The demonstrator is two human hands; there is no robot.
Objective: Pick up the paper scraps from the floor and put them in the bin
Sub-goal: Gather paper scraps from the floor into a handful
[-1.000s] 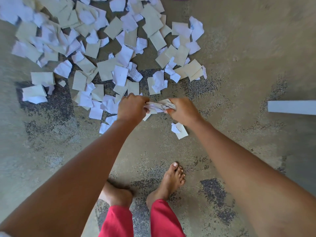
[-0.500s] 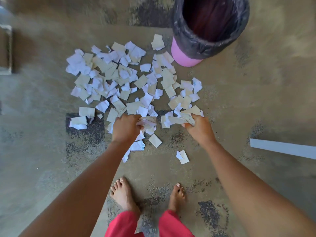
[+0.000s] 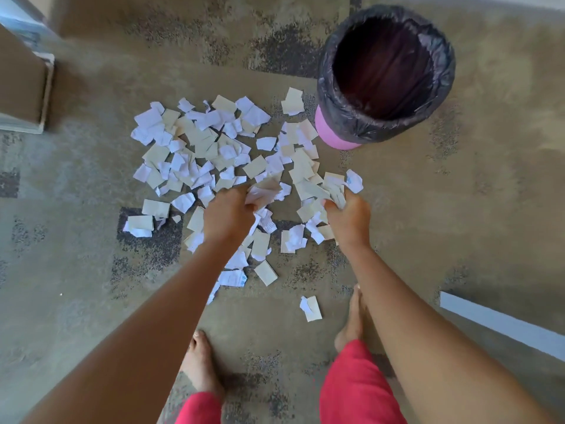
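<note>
Several white and cream paper scraps (image 3: 211,148) lie spread over the mottled floor in front of me. My left hand (image 3: 227,217) is closed on a bunch of scraps (image 3: 264,192) above the pile's middle. My right hand (image 3: 348,220) grips another bunch of scraps (image 3: 339,188) at the pile's right side. The pink bin (image 3: 334,134), lined with a dark plastic bag (image 3: 388,68), stands open at the upper right, beyond my right hand. One loose scrap (image 3: 312,307) lies apart, nearer my feet.
My bare feet (image 3: 201,362) and red trouser legs (image 3: 354,387) are at the bottom. A brown box-like object (image 3: 24,87) stands at the far left. A white strip (image 3: 501,322) runs along the floor at the right.
My hands, close together on one bunch a second ago, have drawn apart, each holding scraps. The view has pulled back, and the bin has come fully into sight.
</note>
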